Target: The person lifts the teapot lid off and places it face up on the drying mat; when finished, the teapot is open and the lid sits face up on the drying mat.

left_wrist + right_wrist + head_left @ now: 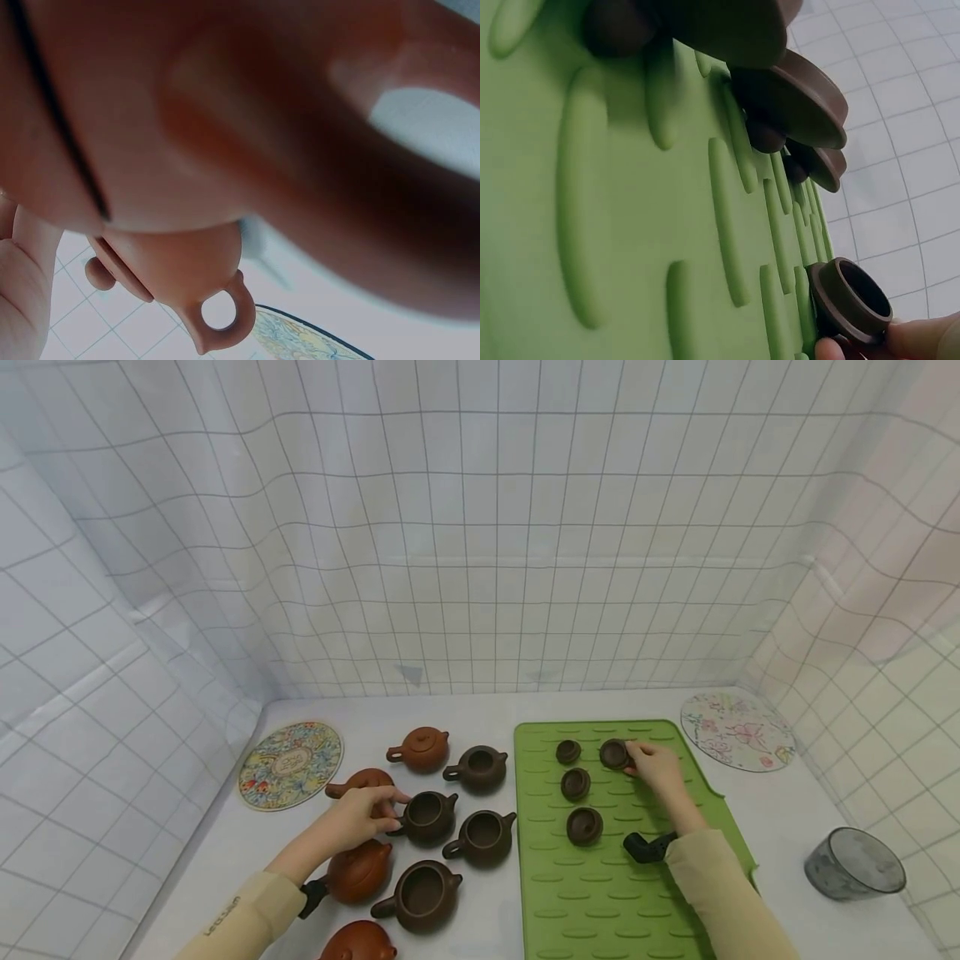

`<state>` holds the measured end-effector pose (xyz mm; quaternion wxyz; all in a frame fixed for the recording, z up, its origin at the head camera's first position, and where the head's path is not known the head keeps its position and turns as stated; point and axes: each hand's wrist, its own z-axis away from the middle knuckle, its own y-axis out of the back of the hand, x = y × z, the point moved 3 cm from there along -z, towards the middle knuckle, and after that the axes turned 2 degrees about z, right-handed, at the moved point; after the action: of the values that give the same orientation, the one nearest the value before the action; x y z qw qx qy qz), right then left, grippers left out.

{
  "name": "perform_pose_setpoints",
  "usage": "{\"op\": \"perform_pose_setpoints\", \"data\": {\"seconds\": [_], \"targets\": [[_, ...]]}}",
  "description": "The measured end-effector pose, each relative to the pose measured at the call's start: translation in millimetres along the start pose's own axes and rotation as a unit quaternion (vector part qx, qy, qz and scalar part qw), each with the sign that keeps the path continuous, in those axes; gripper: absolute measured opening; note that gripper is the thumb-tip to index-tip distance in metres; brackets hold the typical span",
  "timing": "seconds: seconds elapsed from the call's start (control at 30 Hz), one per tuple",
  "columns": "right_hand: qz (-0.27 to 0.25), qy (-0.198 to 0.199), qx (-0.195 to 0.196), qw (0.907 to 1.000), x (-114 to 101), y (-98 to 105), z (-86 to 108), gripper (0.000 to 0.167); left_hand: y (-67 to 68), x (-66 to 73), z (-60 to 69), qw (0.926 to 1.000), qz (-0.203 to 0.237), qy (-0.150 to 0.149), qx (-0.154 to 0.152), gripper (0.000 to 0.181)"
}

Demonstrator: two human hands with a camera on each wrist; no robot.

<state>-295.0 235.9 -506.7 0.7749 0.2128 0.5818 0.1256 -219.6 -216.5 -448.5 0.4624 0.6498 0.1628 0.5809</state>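
Observation:
My left hand has its thumb and index finger at the handle of a dark brown teapot, whose top is uncovered. Several more uncovered dark teapots stand on the table around it. Over on the green mat, my right hand pinches the rim of a dark teapot lid. That lid lies hollow side up in the right wrist view, at the fingertips. Other dark lids lie upside down in a column to its left, knobs against the mat.
Several reddish-brown teapots with lids line the left side, close to my left forearm; one shows in the left wrist view. Round patterned mats lie at the back left and back right. A grey glass stands far right.

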Motion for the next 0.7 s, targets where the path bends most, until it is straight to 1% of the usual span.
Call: {"op": "perform_pose_setpoints", "data": {"seconds": [0.07, 0.13, 0.3, 0.4, 0.53, 0.63, 0.7], "targets": [[0.022, 0.006, 0.001, 0.9997, -1, 0, -0.2, 0.047, 0.0, 0.4, 0.2, 1.0000, 0.000, 0.001, 0.001, 0.031], [0.033, 0.009, -0.001, 0.9994, -2, 1, -0.4, 0.047, 0.2, 1.2, 0.5, 1.0000, 0.000, 0.002, 0.001, 0.031], [0.033, 0.009, -0.015, 0.9993, -5, 2, 1.2, 0.049, 0.1, 2.4, 0.5, 1.0000, -0.001, 0.009, 0.000, 0.031], [0.043, 0.015, -0.020, 0.9988, -6, 3, 3.8, 0.051, 0.0, 3.4, 0.4, 0.9999, -0.004, 0.012, -0.001, 0.032], [0.084, 0.025, -0.005, 0.9961, -9, 5, 9.5, 0.051, 1.4, 5.5, 1.6, 1.0000, -0.005, 0.008, 0.000, 0.036], [0.113, 0.042, 0.013, 0.9926, -14, 8, 16.5, 0.050, 5.1, 7.7, 4.6, 0.9999, -0.009, 0.004, 0.007, 0.039], [0.114, 0.060, 0.024, 0.9914, -19, 9, 23.1, 0.047, 9.2, 9.6, 8.3, 0.9997, -0.015, 0.004, 0.019, 0.039]]}}
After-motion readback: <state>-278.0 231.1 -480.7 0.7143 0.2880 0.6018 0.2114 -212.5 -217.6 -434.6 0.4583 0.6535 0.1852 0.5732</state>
